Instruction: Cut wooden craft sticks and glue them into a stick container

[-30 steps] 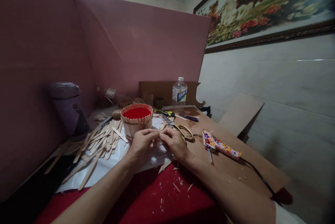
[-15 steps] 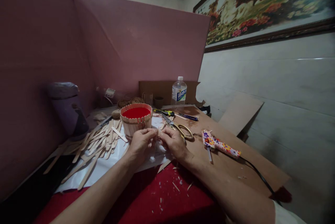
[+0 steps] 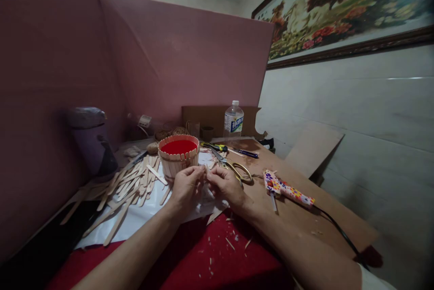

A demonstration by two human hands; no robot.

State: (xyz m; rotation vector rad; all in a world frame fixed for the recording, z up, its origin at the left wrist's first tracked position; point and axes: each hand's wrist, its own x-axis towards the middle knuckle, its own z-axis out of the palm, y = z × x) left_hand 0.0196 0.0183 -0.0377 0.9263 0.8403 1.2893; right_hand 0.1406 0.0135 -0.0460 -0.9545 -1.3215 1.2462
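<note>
Head view: R hand (image 3: 228, 187) grip pinched thin wood sliver (image 3: 208, 169), front-R of tub (image 3: 174, 167); L hand (image 3: 186, 186) in front of tub, its grip state couldn't tell. Scissors (image 3: 228, 163) lay R of tub.

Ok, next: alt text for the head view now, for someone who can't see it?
A person's left hand and right hand hold a small pale piece between them, in front of a wood-slatted tub, red inside. Loose sticks lie to the left; scissors and a flowered glue gun lie to the right.
</note>
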